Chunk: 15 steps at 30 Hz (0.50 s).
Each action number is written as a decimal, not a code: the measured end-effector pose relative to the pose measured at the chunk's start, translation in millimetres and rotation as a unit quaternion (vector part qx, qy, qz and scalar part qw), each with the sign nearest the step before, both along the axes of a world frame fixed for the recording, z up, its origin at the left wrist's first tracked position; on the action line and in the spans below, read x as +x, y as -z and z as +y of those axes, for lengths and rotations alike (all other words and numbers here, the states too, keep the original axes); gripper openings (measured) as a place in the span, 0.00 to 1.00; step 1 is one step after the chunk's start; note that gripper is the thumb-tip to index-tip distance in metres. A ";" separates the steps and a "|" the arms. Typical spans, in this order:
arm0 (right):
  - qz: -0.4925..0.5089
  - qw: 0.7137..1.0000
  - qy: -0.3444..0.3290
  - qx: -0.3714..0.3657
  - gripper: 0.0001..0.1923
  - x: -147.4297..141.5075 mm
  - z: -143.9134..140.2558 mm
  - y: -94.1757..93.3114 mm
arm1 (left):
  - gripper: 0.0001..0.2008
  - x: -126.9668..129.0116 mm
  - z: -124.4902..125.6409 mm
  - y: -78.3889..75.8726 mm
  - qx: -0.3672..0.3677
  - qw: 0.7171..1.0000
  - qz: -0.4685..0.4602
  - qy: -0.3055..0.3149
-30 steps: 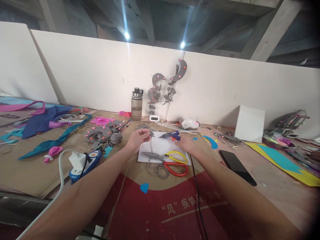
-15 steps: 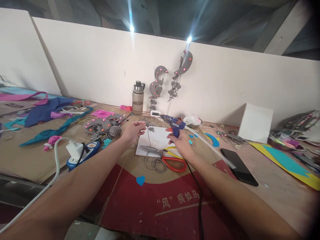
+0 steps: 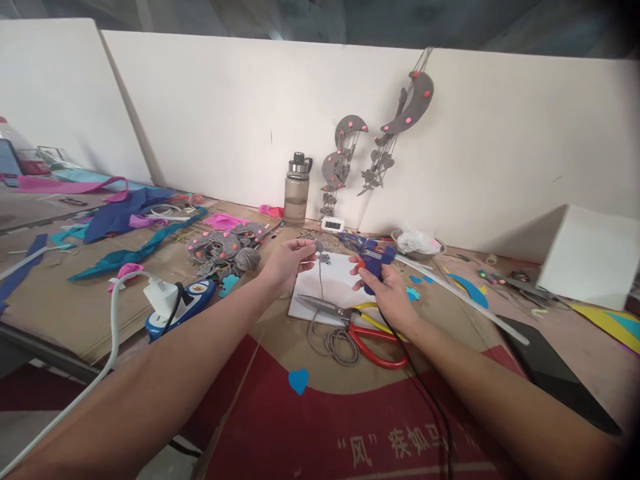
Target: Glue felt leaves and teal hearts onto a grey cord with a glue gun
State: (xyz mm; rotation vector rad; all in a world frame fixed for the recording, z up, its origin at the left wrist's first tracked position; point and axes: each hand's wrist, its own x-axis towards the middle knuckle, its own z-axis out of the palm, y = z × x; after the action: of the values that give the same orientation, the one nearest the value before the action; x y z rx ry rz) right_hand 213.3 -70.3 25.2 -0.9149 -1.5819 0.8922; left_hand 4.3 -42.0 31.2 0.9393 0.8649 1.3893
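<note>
My left hand point(image 3: 290, 265) is closed in a pinch on a small grey felt piece point(image 3: 319, 247), from which a grey cord point(image 3: 321, 280) hangs down. Wrapped around the handle of a blue glue gun point(image 3: 376, 261) is my right hand point(image 3: 393, 293). The gun's nozzle points left, close to the felt piece, and a long clear glue stick point(image 3: 465, 300) sticks out of its back. Beneath both hands lies a white sheet point(image 3: 305, 303). Scissors with red and yellow handles point(image 3: 377, 357) rest partly on it, beside a loose coil of grey cord point(image 3: 343, 348).
A water bottle point(image 3: 297, 193) and a small digital clock point(image 3: 333, 225) stand by the white wall. Grey felt crescents point(image 3: 413, 110) hang there. Left are a power strip point(image 3: 183, 303) and felt scraps point(image 3: 125, 213); right, a black phone point(image 3: 555, 370). A blue heart point(image 3: 299, 381) lies in front.
The camera has swung left and slightly down, so everything sits further right in view. Both hands keep their holds on the felt piece and the glue gun.
</note>
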 end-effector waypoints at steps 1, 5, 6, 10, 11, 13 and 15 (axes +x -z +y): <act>-0.006 1.000 -0.001 0.009 0.16 1.5 -1.3 2.3 | 0.14 0.8 -1.1 -0.5 0.002 1.000 0.001 -0.005; -0.062 0.997 -0.020 0.045 0.14 4.2 -8.2 4.2 | 0.14 3.4 -4.5 -2.1 -0.011 1.000 0.005 -0.028; -0.077 0.996 -0.021 0.049 0.14 4.2 -9.4 3.7 | 0.14 3.7 -5.0 -2.4 -0.016 0.999 0.004 -0.035; -0.112 0.992 -0.006 0.059 0.14 4.4 -12.2 3.5 | 0.13 3.9 -5.9 -2.8 -0.020 0.998 0.004 -0.059; -0.118 0.991 -0.002 0.059 0.14 4.7 -12.6 4.1 | 0.13 4.0 -6.2 -2.8 -0.018 0.998 0.005 -0.063; -0.128 0.990 0.005 0.063 0.15 5.5 -12.9 5.6 | 0.12 4.7 -7.2 -3.1 -0.015 0.998 0.008 -0.065; -0.137 0.988 0.014 0.071 0.15 6.2 -12.8 7.0 | 0.13 5.7 -8.9 -3.9 -0.012 0.998 0.009 -0.064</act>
State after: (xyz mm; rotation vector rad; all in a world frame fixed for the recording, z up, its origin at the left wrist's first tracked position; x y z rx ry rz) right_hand 219.5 -83.1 18.2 -0.9869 -1.8359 0.6437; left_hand 10.0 -50.9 35.1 0.8926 0.9667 1.4785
